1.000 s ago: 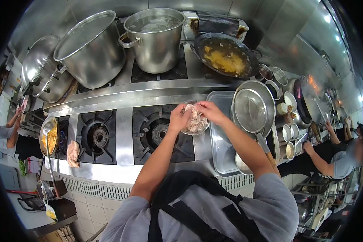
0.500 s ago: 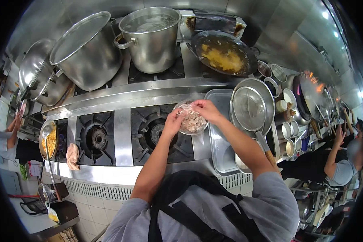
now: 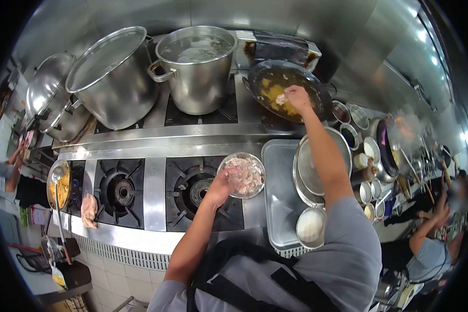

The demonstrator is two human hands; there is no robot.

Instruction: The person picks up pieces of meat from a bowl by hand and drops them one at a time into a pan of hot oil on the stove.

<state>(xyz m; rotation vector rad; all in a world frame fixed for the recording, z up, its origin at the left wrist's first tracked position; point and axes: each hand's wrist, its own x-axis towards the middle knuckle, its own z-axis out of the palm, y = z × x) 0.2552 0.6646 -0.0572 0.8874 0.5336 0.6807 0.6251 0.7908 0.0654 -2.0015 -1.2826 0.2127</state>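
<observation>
My right hand (image 3: 298,99) is stretched out over the dark wok (image 3: 317,106), its fingers closed on a pale, coated piece of meat (image 3: 281,99). Below it, golden pieces of food (image 3: 272,89) lie in the oil. My left hand (image 3: 222,188) is at the near left side of a round metal bowl (image 3: 262,188), with its fingertips over the meat inside. Whitish-pink coated meat pieces (image 3: 249,174) fill the bowl. Motion blur hides whether the left fingers grip anything.
Two big stockpots (image 3: 114,88) (image 3: 196,86) stand on the back burners. Right of the bowl are a tray (image 3: 281,208) and a large strainer (image 3: 317,161). A cloth (image 3: 89,210) lies at the left front edge. Co-workers stand at both sides, one (image 3: 426,255) at right.
My right hand has left the bowl and moved up and right over the wok with a piece of meat. The left hand stays at the bowl. The camera view has shifted slightly.
</observation>
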